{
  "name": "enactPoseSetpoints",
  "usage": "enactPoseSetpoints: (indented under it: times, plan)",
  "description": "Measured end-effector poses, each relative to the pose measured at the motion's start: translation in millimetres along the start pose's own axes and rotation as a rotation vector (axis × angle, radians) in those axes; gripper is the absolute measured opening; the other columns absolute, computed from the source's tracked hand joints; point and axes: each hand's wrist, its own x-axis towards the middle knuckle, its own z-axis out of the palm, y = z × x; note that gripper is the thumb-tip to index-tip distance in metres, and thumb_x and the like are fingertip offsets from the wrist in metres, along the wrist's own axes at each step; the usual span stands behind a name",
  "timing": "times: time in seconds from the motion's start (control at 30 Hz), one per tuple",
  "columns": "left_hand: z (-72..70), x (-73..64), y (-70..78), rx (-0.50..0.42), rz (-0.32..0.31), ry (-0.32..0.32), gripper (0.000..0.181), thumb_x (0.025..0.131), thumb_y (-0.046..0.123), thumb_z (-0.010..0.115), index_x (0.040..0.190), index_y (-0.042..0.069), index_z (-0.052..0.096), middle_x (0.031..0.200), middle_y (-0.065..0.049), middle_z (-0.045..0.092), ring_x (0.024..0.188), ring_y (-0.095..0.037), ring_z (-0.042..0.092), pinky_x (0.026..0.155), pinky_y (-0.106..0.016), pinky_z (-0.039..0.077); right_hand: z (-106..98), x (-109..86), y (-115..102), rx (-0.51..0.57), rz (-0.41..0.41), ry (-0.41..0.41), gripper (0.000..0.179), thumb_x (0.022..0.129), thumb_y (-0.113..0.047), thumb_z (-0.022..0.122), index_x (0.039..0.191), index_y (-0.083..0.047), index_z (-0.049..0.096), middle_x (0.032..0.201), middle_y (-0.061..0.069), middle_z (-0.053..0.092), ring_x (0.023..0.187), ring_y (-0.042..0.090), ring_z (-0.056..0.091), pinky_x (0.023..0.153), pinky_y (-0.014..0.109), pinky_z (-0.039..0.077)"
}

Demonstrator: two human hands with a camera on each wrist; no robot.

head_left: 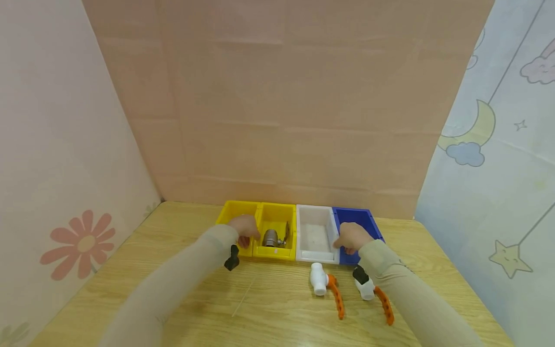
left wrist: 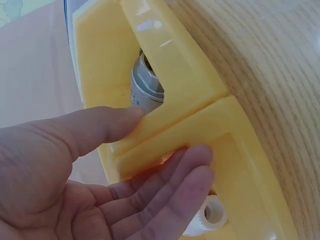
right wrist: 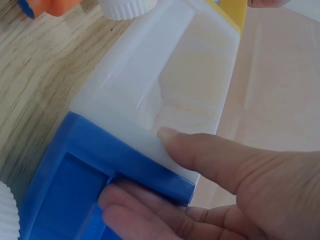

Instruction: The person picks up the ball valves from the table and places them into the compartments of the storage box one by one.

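Closest to me are two pale sleeves, arms stretched out over a wood-grain bench, each with a little black gadget near the wrist. So there's a row of four bins butted up side by side, and this person has a hand on either end of it. The left hand is pinched over the walls where the left yellow bin meets the right yellow bin, thumb on the right one's side, fingers dipped into the left one. Same deal with the right hand: it's clamped over the walls between the white bin and the blue bin, thumb on the white side, fingers down in the blue. A chunky metal valve sits in the right yellow bin, and there's a white ribbed fitting in the left yellow one, mostly hidden by fingers. Out front on the bench, an orange-handled white valve lies just before the white bin, and a second orange-handled valve is by the right forearm, partly covered. Behind it all hangs a creased tan backdrop, with flowers on the left wall and a moon on the right one.
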Motion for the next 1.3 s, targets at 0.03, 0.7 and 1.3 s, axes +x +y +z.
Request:
enactPoseSetpoints:
  times: [0.03,0.7,1.3]
  plan:
    - [0.0,-0.1,1.2,0.008,0.002,0.001,0.02,0.085,0.021,0.073,0.086,0.002,0.067,0.067,-0.012,0.067,0.056,-0.023,0.067,0.05,-0.03,0.055,0,-0.5,0,0.0,0.002,-0.001,0.022,0.083,-0.015,0.075,0.084,0.0,0.06,0.069,0.01,0.062,0.058,0.019,0.063,0.056,0.029,0.056]
    - [-3.8,-1.1,10.5,-0.018,-0.036,-0.032,0.02,0.083,0.018,0.076,0.078,0.001,0.068,0.069,-0.016,0.069,0.06,-0.025,0.069,0.053,-0.031,0.057,-6,0.3,7,0.019,0.027,-0.026,0.025,0.083,-0.019,0.075,0.089,0.001,0.061,0.073,0.009,0.064,0.061,0.019,0.064,0.06,0.03,0.056]
    - [-0.9,3.9,8.8,-0.004,-0.041,-0.026,0.022,0.08,0.019,0.08,0.076,0.001,0.068,0.067,-0.014,0.069,0.062,-0.026,0.07,0.05,-0.03,0.056,-35,-29.0,10,0.055,-0.163,-0.089,0.034,0.092,-0.033,0.064,0.095,0.001,0.065,0.084,0.008,0.069,0.075,0.02,0.066,0.065,0.033,0.054]
